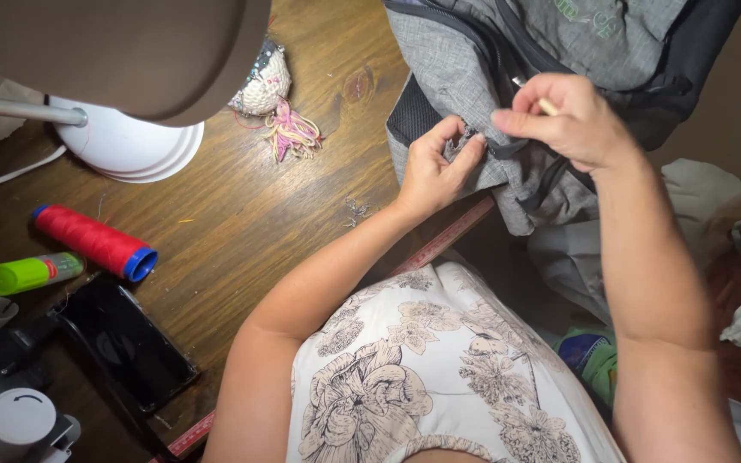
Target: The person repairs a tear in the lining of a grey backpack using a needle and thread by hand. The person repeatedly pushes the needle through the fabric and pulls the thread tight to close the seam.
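Pinching the grey backpack [508, 163] with my left hand [435, 171], I'm closing my right hand [572, 120] on a thin, mostly hidden tool [547, 106]; the backpack's top is running off-frame.

- I sit at a dark wooden table [242, 206] with a clear grain and a knot near its far edge.
- A lamp stands to my left: white round base [130, 146], metal arm [19, 110], brown shade [130, 51] close above.
- Its light falls warm on the wood; the table's left corner lies in shadow.
- To my right, past the edge, it is dim.
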